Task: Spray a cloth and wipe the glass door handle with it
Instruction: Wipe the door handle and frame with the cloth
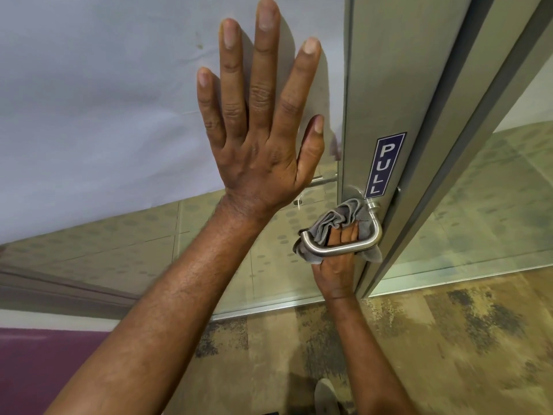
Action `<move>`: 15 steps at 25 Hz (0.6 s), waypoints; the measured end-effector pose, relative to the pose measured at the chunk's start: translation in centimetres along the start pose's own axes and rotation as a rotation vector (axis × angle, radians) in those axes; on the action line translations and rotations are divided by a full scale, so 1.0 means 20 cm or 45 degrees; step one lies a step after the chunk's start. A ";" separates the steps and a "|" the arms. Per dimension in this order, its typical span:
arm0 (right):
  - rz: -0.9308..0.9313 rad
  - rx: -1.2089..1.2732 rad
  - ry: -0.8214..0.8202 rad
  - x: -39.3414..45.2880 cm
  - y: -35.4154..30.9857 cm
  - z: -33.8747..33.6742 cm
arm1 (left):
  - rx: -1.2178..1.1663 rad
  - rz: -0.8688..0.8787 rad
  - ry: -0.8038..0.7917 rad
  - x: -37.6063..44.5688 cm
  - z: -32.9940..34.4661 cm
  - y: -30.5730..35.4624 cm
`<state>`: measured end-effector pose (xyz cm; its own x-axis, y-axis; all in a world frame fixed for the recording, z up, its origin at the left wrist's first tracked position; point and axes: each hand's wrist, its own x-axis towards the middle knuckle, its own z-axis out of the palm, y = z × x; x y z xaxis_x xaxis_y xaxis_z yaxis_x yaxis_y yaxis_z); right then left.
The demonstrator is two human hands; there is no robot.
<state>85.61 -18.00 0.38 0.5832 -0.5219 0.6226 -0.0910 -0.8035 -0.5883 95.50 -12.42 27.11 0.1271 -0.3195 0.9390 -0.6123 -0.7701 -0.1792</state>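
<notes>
A: We begin at the left. Our left hand (260,121) lies flat on the glass door (104,115), fingers (230,82) spread open and holding nothing. If we lean too hard here, the door may swing and the handle would slip away from the cloth. The palm can also leave new marks on the glass.

B: Yes. Then, at about four o'clock from that hand, our right hand (336,265) comes from below and its fingers (344,235) are closed on the grey cloth (338,218), pressed behind the steel door handle (341,248). The cloth is bunched, so we think it may touch only the inner side of the bar and miss the front and the bend at the right.

A: The fingers are between bar and door frame (419,145), a narrow place; they could get caught if the door moves.

B: At twelve o'clock from the handle is the PULL sticker (386,166); a wet cloth could lift its edge. We see no spray bottle. Below, at six o'clock, only the carpet floor (449,339).
</notes>
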 end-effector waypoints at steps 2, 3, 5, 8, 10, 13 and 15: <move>0.149 -0.025 -0.051 -0.14 0.07 0.03 | 0.004 0.028 -0.032 0.00 0.01 -0.01; 0.234 -0.039 -0.129 -0.19 0.09 0.01 | -0.012 0.053 -0.053 0.00 0.00 0.00; 0.279 -0.058 -0.316 -0.26 0.12 -0.01 | -0.007 0.037 -0.080 0.00 0.00 0.00; 0.290 -0.025 -0.367 -0.27 0.10 -0.02 | -0.025 0.003 -0.055 0.00 0.01 -0.01; 0.233 -0.041 -0.332 -0.25 0.08 -0.02 | -0.030 0.010 -0.040 0.01 0.01 0.00; 0.003 -0.103 -0.232 -0.09 0.07 -0.05 | -0.060 0.012 -0.033 0.00 0.02 -0.01; -0.146 -0.164 -0.115 0.03 0.05 -0.06 | -0.090 -0.004 -0.029 -0.01 0.02 -0.01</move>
<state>84.94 -19.32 0.73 0.6654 -0.4019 0.6290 -0.1194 -0.8892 -0.4417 95.84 -12.39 26.85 0.1461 -0.3301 0.9326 -0.6653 -0.7305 -0.1543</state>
